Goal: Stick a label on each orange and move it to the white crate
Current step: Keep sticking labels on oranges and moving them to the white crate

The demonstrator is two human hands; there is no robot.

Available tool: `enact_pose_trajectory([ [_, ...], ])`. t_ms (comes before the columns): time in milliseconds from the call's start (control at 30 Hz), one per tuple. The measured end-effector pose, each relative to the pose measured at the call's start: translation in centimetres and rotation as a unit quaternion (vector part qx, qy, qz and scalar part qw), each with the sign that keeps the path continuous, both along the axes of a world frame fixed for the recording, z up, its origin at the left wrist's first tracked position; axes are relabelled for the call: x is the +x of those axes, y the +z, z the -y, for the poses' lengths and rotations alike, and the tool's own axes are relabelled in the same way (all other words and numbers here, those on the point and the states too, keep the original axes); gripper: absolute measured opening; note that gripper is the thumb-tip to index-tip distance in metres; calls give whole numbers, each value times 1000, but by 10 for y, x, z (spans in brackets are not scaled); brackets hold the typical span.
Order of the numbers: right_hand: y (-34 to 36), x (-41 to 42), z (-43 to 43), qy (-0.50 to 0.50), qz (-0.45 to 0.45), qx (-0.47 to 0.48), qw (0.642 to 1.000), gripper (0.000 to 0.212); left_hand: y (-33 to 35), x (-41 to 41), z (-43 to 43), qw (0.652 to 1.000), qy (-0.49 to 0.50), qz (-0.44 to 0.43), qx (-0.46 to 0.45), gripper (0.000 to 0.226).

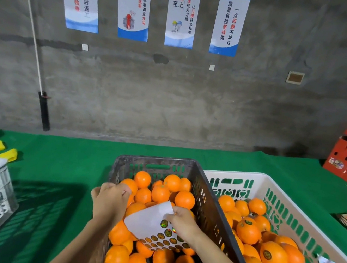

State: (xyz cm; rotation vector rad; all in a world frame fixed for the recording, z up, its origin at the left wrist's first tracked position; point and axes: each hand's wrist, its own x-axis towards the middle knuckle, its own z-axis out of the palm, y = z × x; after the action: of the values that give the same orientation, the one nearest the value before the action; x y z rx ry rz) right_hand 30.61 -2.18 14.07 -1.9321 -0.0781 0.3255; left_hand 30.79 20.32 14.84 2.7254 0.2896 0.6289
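One label (164,223) needs peeling next: my right hand (181,221) pinches the label sheet (149,219), my left hand (110,200) curls over an orange (131,185), hold uncertain.

Head-worn camera looks forward and down, close over the dark crate (156,164), facing the wall (171,101).

Recorded left hand (111,200) and right hand (181,221), both bare, ungloved. Found forearms (91,241) likewise uncovered down to the lower edge of the view. Could not assess clothing above the elbows: out of frame.
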Motion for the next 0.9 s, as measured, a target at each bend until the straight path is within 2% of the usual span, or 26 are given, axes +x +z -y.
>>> enact_pose_trajectory([
  [67,-1,-1,-1,5,7,-15,1000,31,-3,5,-3,1000,-6,-25,11,25],
  [200,-3,1,-2,14,13,-25,1000,14,-6,10,-2,992,-1,-82,93,24],
  [333,-4,2,-1,27,22,-24,999,19,-1,13,2,983,10,-111,149,23],
  [433,-6,2,-1,30,27,-30,999,11,-1,12,5,976,13,-118,180,22],
  [600,-8,3,-2,31,39,-48,998,34,5,8,13,968,28,-130,211,24],
  [900,-11,2,-2,44,55,-53,996,37,12,5,18,965,18,-141,220,19],
])
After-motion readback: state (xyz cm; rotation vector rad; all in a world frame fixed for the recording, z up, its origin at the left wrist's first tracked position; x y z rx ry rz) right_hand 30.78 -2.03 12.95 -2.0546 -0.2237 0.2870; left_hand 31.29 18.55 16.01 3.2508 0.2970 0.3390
